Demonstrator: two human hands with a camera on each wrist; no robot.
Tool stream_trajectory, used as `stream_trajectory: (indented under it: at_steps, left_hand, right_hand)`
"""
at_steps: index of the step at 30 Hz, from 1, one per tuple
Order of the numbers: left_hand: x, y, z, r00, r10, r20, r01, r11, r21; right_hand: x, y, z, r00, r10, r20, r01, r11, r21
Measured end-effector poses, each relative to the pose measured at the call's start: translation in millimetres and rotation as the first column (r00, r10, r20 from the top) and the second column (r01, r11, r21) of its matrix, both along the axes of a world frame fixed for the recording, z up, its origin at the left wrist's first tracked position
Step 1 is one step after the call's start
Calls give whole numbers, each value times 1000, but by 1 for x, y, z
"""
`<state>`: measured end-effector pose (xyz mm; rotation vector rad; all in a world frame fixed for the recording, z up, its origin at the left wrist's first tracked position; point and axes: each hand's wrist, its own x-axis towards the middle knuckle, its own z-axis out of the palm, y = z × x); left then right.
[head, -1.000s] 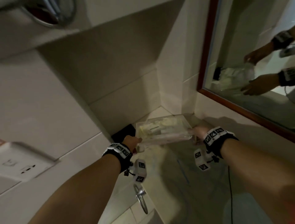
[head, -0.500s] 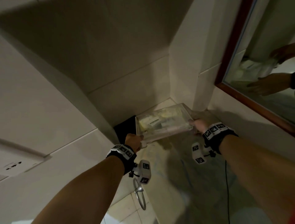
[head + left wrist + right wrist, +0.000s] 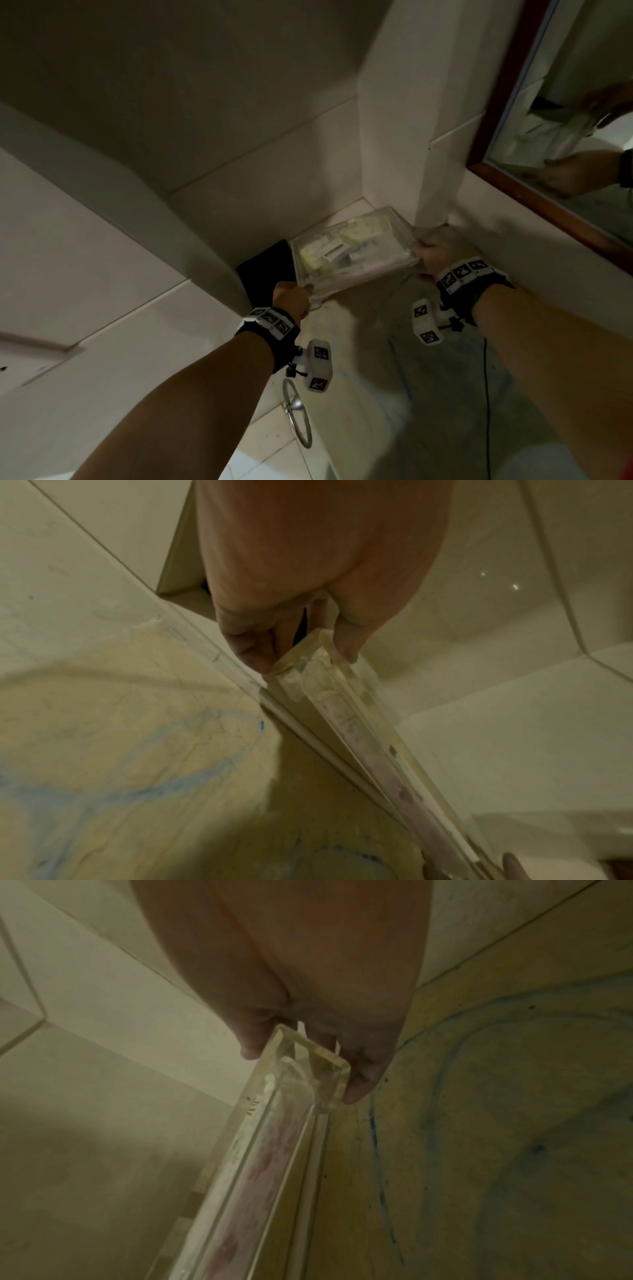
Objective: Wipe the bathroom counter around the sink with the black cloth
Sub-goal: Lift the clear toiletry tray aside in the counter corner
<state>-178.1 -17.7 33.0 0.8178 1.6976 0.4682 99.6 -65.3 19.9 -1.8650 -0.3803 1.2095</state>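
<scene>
- Nearest, the beige stone bathroom counter (image 3: 442,387) runs forward, streaked with blue marks; a chrome ring fitting (image 3: 297,416) hangs at its near left edge.
- Past that, the left hand (image 3: 291,298) pinches the left end of a clear, rigid acrylic tray (image 3: 352,255) of pale packets, and the right hand (image 3: 436,251) pinches its right end.
- Farthest, the flat black cloth (image 3: 270,270) lies in the far left corner against the tiled wall, just left of the tray, untouched.
- The cloth looks light, soft and limp; pinching a loose edge or bunching its middle should serve.
- The wrist views show thumbs and fingertips clamping the tray's thick walls; only the head view shows the cloth and the wood-framed mirror (image 3: 561,144) at far right.
</scene>
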Motion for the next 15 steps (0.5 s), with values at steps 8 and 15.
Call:
stream_trajectory:
  at_steps: [8, 15]
  left_hand:
    - [3, 9, -11, 999, 46, 17, -47, 999, 16]
    - [6, 28, -21, 998, 53, 20, -54, 998, 28]
  right_hand:
    - [9, 8, -12, 995, 97, 32, -97, 995, -1]
    - [14, 26, -12, 989, 134, 65, -128, 988, -86]
